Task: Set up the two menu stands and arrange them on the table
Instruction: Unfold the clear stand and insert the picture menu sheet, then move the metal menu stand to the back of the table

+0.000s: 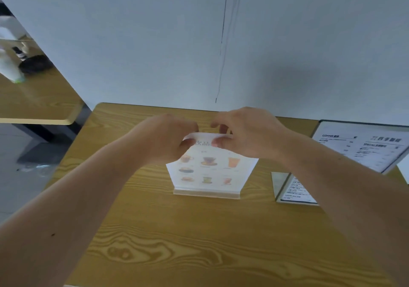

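Observation:
A clear menu stand [210, 171] with a drinks card stands upright on its base in the middle of the wooden table [177, 242]. My left hand [168, 138] and my right hand [245, 131] both pinch the card's top edge, thumbs in front, fingers behind. A second stand [294, 189] with a black-and-white text menu stands to the right, partly hidden by my right forearm. A larger dark-framed menu [363, 147] leans at the far right.
A white wall runs along the table's far edge, with a thin dark cable [222, 43] hanging down it. Another wooden table [33, 96] at the left carries bottles and a dark round object. Grey floor lies between the two tables.

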